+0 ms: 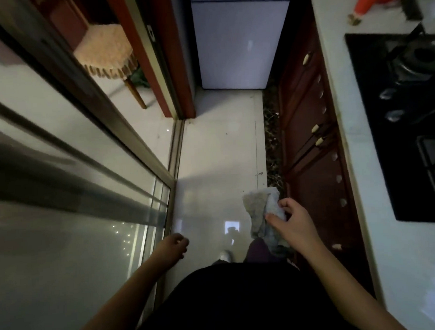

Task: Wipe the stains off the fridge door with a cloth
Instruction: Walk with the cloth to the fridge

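At the far end of a narrow kitchen aisle stands the pale fridge door [234, 45], well apart from the person. The right hand [293, 220] pinches a crumpled grey cloth [258, 207] in a light grip, its tail dangling. The left hand [172, 245] hangs loosely curled and empty. Dim light may hide stains, and so light a pinch may drop the cloth.

Dim, soft blur, wide-angle edge distortion

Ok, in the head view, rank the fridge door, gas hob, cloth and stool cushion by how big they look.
1. gas hob, cut off at the frame edge
2. fridge door
3. stool cushion and cloth: too alike to rank, cloth being nearer
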### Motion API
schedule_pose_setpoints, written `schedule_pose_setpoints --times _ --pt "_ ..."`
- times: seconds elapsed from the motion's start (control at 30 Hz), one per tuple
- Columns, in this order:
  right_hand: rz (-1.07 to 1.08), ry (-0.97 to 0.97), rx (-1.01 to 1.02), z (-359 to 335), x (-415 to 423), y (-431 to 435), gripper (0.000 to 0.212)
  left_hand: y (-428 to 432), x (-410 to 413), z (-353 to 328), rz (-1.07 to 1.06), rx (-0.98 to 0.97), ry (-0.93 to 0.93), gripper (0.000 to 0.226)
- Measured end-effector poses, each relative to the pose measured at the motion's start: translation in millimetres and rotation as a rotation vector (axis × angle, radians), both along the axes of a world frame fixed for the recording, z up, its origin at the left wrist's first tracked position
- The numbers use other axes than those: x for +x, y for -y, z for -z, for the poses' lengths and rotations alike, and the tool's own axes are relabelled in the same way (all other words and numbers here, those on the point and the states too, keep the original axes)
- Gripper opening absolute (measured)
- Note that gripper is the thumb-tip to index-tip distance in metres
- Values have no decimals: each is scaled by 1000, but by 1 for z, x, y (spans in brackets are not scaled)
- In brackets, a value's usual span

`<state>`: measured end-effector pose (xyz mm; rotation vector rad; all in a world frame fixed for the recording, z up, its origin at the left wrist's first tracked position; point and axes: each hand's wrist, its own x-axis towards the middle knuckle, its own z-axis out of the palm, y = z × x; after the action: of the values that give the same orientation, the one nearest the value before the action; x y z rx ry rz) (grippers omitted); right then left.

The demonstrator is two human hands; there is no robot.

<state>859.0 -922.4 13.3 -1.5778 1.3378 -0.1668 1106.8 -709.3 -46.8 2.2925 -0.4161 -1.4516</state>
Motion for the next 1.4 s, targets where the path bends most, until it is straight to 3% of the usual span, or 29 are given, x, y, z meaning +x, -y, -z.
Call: schedule_pose_setpoints --times 0.13,0.23,0.6,0.8,1.17,1.4 --pt "28 -16 -2 3 38 70 24 89 53 -2 27 -93 -16 34" --pt "23 -14 -16 13 71 129 23 138 89 9 62 -38 35 26" --pt "-146 41 54 6 235 353 21 235 207 17 -258 186 7 27" --pt "-188 77 27 -3 316 444 18 337 284 20 -316 151 -21 23" --pt "114 -2 -6 -1 401 572 24 587 445 4 1 47 15 28" --pt "199 25 32 1 428 633 28 682 483 -11 63 4 30 26"
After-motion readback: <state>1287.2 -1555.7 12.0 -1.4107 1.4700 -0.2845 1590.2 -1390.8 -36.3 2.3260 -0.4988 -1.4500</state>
